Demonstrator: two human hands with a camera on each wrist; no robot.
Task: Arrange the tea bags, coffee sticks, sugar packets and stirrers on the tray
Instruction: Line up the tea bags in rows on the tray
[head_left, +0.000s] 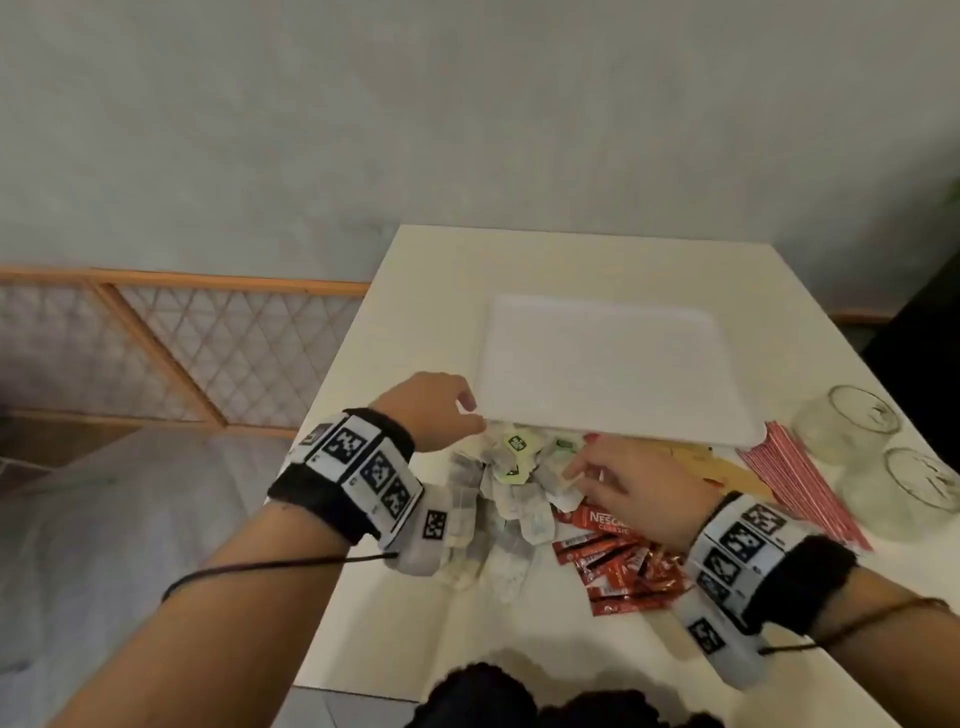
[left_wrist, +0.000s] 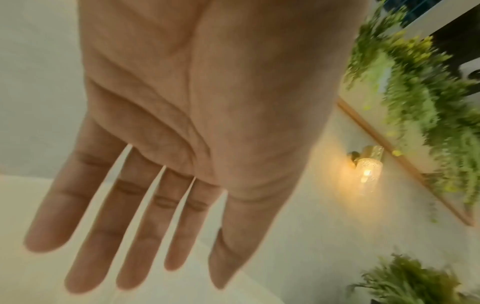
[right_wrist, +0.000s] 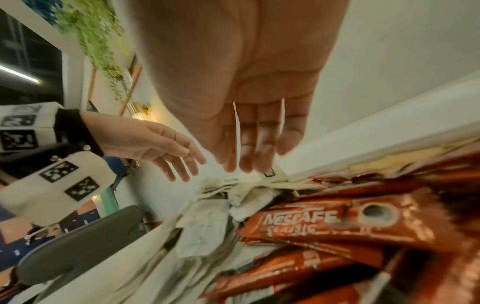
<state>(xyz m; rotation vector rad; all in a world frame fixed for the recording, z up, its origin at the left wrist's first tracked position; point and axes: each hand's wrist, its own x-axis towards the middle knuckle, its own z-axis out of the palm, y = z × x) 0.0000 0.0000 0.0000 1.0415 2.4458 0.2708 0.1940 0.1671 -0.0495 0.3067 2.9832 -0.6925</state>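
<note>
Here both hands — left hand (head_left: 434, 410), right hand (head_left: 631, 491) — hover spread, empty, at the tray (head_left: 613, 312) edge.

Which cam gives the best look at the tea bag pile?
Head view: the whole pile of tea bags shows between the left hand and right hand, just below the tray. Right wrist view shows them close but blurred and partly cut off beside the coffee sticks. Left wrist view shows none.
</note>
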